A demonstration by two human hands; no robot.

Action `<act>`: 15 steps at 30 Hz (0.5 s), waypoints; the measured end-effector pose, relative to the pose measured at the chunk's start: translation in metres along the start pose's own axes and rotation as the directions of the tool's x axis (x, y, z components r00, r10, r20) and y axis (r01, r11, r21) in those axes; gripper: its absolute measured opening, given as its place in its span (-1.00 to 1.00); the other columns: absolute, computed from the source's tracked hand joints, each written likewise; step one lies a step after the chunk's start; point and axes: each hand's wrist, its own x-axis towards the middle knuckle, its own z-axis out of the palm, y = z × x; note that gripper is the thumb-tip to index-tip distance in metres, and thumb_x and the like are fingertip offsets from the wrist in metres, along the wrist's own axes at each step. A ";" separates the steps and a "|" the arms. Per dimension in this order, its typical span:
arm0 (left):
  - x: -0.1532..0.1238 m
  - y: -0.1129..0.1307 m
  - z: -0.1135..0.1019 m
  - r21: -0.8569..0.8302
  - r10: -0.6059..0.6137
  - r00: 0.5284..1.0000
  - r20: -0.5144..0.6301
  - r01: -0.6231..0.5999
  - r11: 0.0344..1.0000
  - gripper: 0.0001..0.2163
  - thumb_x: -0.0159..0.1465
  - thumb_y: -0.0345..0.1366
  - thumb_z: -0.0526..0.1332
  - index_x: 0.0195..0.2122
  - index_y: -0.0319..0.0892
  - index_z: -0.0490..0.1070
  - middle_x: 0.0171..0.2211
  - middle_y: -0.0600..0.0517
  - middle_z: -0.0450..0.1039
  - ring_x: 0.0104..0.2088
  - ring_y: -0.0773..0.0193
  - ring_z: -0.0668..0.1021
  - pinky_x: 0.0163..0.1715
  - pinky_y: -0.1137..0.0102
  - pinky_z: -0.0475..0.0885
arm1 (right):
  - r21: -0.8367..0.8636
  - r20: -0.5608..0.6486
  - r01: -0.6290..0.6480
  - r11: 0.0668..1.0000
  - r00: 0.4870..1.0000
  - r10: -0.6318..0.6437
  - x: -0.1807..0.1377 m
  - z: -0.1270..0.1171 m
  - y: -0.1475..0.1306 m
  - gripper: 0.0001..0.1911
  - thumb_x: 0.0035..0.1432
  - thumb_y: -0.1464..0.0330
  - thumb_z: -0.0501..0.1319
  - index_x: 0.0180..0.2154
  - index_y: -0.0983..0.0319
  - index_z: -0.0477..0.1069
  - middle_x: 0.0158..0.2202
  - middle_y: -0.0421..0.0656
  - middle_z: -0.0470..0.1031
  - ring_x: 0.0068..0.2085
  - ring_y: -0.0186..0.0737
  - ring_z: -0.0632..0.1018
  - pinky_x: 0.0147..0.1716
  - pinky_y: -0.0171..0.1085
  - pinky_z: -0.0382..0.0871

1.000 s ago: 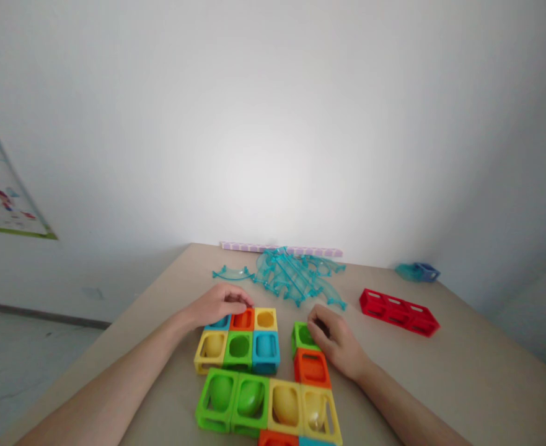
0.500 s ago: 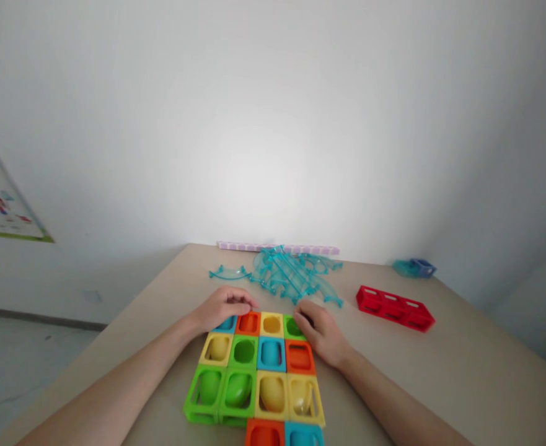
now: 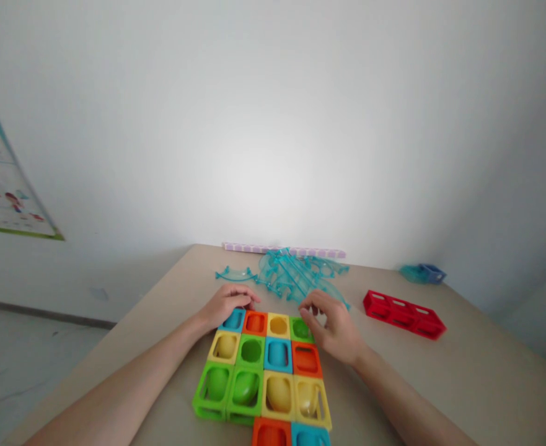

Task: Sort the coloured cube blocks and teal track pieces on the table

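A grid of coloured hollow plastic blocks (image 3: 266, 371) lies on the beige table (image 3: 440, 378) in front of me, green, yellow, orange and blue cubes pressed side by side. My left hand (image 3: 228, 303) rests at the grid's far left corner, fingers curled against the blue block (image 3: 233, 319). Just past the far right corner hovers my right hand (image 3: 333, 325), beside the green block (image 3: 301, 329), fingers bent and apart, with nothing in them.
A pile of clear teal track pieces (image 3: 295, 275) lies behind the grid. A red block strip (image 3: 405, 313) sits to the right, a small blue piece (image 3: 424, 273) at the far right, a purple strip (image 3: 282, 250) along the wall. A poster (image 3: 3, 186) hangs at left.
My right hand slid the green and orange blocks left until they joined the grid, then lifted off them. The left hand stayed at the far left corner.
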 end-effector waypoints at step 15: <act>-0.008 0.011 0.000 0.225 0.178 0.980 0.094 -0.195 0.955 -0.54 0.25 0.07 0.08 -0.25 -0.28 0.50 -0.32 -0.06 0.51 -0.31 0.19 0.49 -0.29 0.38 0.36 | 0.023 0.105 -0.001 1.000 0.994 -0.001 0.027 0.055 -0.051 -0.82 0.02 0.35 0.30 -0.38 0.20 0.30 -0.25 -0.16 0.35 -0.22 -0.19 0.42 -0.22 -0.24 0.30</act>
